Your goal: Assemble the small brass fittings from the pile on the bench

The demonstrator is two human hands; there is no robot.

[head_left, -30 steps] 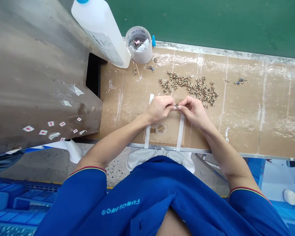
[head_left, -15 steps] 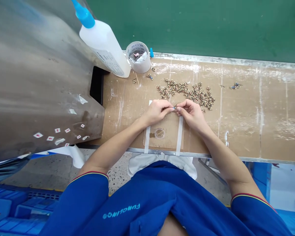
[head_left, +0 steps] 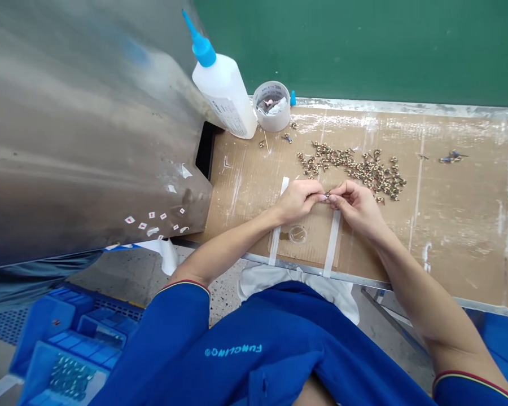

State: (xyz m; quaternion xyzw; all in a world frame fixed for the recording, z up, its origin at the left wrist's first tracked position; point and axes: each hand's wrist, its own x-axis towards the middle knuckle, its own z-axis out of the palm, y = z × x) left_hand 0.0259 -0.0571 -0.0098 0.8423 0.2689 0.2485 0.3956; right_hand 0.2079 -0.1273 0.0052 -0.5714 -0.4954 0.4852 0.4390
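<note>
My left hand (head_left: 300, 199) and my right hand (head_left: 358, 206) meet over the cardboard, fingertips pinched together. Between them is a tiny dark metal piece (head_left: 327, 194), mostly covered by the fingers, so its exact shape is unclear. Just beyond the hands spreads a loose pile of small brass-coloured metal parts (head_left: 375, 172), which look like little ring-ended fittings. Below the hands lies a small clear round dish (head_left: 297, 234), between two white tape strips (head_left: 332, 243).
At the back left stands a white squeeze bottle (head_left: 226, 93) with a blue nozzle. Beside it are a tape-roll cup (head_left: 272, 125) holding scraps and a blue cap (head_left: 293, 98). A metal panel (head_left: 88, 124) walls the left side. A few blue-and-brass pieces (head_left: 451, 157) lie right.
The head view has turned, so the bench appears further right and more of the blue bins shows at lower left. Both hands stay pinched together; the blue on the held piece no longer shows.
</note>
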